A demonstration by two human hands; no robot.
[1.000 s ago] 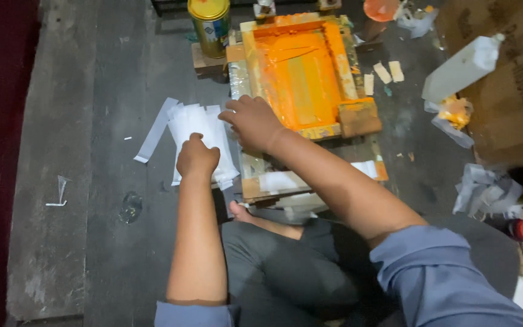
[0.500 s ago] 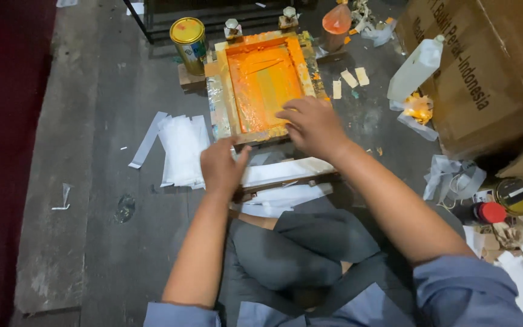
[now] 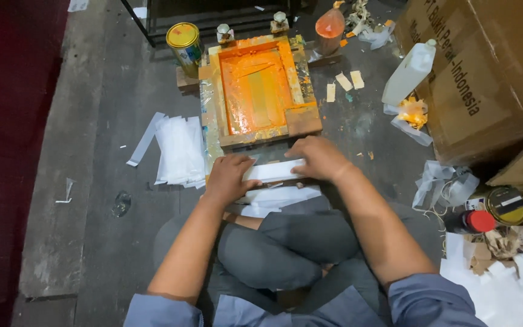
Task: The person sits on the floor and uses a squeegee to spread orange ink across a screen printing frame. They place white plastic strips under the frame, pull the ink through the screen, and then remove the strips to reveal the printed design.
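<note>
The person sat cross-legged on the floor, and both hands were down on a white strip (image 3: 275,170) that lay flat just below the wooden printing frame (image 3: 255,91). The left hand (image 3: 230,177) rested on the strip's left end with its fingers curled over the edge, and the right hand (image 3: 317,158) lay on the right end with its fingers bent down, so the strip looked held from both ends, but I could not tell if it was pinched or only pressed. The frame was covered in orange ink and sat flat on its board, touching the far edge of the strip's spot. A pile of plain white sheets (image 3: 180,149) waited to the left of the frame, well apart from the hands. More white pieces (image 3: 276,198) lay under the strip, near the person's knees. To do this step well, I think the 2 hands should keep the strip straight and flat, with even pushing on both ends, so it does not bend or slide crooked. Fingers should stay off the orange ink, because 1 smudge could spoil the clean white. A yellow-lidded tin (image 3: 184,41) stood beside the frame's far left corner, and a white bottle (image 3: 409,74) leaned by the big cardboard box (image 3: 485,72) on the right.
</note>
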